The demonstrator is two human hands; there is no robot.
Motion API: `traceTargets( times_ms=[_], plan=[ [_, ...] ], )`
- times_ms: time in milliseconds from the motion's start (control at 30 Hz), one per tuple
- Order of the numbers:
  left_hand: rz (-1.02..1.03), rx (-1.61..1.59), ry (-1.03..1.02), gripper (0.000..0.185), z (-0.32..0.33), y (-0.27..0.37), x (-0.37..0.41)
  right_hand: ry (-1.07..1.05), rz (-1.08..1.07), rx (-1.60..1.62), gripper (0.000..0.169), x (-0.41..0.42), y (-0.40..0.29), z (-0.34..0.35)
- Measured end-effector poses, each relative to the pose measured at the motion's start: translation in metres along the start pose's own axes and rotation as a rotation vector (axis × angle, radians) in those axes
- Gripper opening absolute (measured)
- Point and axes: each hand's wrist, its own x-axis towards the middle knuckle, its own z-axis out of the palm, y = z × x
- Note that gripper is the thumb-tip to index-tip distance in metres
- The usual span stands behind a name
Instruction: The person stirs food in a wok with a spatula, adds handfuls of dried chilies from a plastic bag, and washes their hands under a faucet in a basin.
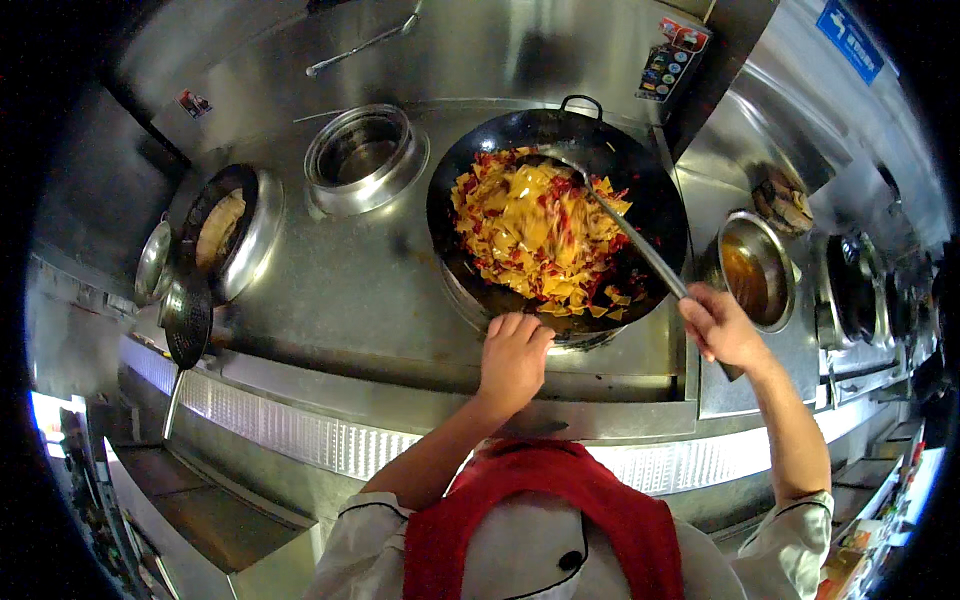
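A large black wok (660, 210) stands tilted on the steel range in front of me, with a loop handle on its far rim. Inside lies a heap of flat yellow food pieces (499, 225) mixed with red chilli pieces (566, 187), part of it blurred by motion. My right hand (716, 322) grips the handle of a long metal ladle (637, 240), whose bowl is partly buried at the far side of the heap. With fingers curled over the wok's near edge, my left hand (517, 356) holds the wok; what its palm covers is hidden.
Left of the wok are a round steel burner ring with a pot (360, 157) and a second wok (221, 225) holding pale contents. A perforated strainer (187, 322) overhangs the front edge. A steel bowl of brownish liquid (754, 277) stands right. A swing tap (360, 52) projects from behind.
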Motion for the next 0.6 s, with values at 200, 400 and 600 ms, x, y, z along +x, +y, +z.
traceTargets(
  times_ms=[200,400,600],
  plan=[
    [0.008,-0.004,0.008,0.011,0.003,0.003,0.001,0.214,-0.119,-0.021,0.029,0.106,0.004,0.007],
    [0.007,0.021,0.010,0.012,0.004,0.001,-0.001,-0.051,-0.109,-0.004,0.033,0.141,0.006,0.033],
    [0.001,0.049,-0.015,0.011,0.004,-0.003,-0.003,0.048,-0.492,-0.842,0.024,0.043,-0.010,0.013]
  ],
)
